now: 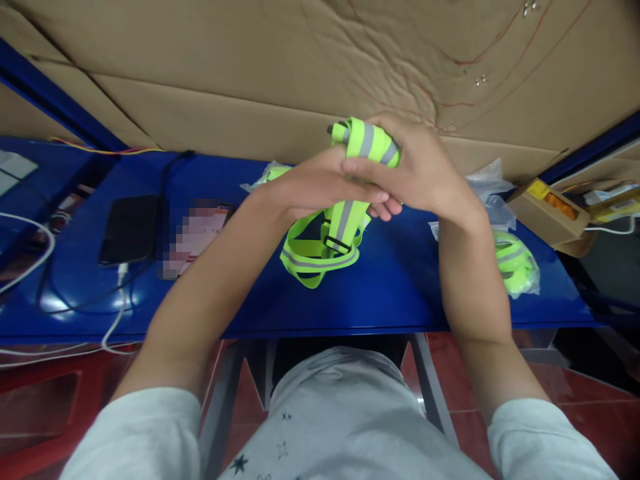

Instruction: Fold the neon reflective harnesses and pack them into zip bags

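A neon-yellow reflective strap vest (327,243) with grey bands hangs over the blue table (390,293). Both hands grip its rolled upper part above the table. My left hand (315,183) wraps round it from the left, fingers pointing right. My right hand (420,170) closes over it from the right, its fingers overlapping the left hand's. The lower loops and a black buckle dangle down onto the table top.
A bagged neon vest (517,263) lies at the right, another bag (267,177) behind my left wrist. A black phone (130,230) with a white cable sits at the left. A small cardboard box (547,213) stands at the far right. Cardboard sheets (250,73) back the table.
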`<state>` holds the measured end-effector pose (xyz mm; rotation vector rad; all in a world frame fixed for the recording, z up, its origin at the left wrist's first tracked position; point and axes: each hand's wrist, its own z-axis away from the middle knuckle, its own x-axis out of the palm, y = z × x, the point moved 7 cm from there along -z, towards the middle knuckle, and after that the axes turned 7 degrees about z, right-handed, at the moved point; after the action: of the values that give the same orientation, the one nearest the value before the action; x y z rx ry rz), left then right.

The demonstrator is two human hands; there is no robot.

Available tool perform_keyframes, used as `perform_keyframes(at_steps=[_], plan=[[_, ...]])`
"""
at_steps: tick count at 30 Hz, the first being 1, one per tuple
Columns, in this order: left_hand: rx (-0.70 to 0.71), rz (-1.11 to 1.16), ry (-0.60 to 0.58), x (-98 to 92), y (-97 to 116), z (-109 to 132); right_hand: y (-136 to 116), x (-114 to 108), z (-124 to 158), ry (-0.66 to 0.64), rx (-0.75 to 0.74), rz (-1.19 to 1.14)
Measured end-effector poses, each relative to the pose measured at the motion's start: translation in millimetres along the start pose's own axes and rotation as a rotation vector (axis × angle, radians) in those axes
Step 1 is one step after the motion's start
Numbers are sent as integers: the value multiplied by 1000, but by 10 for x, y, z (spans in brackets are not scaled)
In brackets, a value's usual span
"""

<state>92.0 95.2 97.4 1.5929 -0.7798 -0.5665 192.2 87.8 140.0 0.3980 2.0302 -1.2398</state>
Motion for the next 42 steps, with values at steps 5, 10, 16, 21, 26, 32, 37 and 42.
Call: perform_keyframes(at_steps=[5,10,16,21,26,32,37,42], plan=[[-91,143,-32,-3,-156,-9,-78,-235,-14,268,-27,273],[-121,24,-186,109,-230,30,9,-370,70,301,130,67],[-146,-48,-163,116,-186,64,291,-116,-64,112,180,-246],[-116,-27,-172,61,-163,50,3,-228,-16,278,-72,86],[-116,-139,-213,58,-80,81,-176,-33,130,-49,-122,281],[-45,-86,-147,103,63,111,-240,-141,136,93,-154,342],[-48,48,21,147,129,97,-251,-204,117,247,-97,320],[-106,-81,114,1,71,64,-110,-115,34,238,36,94]])
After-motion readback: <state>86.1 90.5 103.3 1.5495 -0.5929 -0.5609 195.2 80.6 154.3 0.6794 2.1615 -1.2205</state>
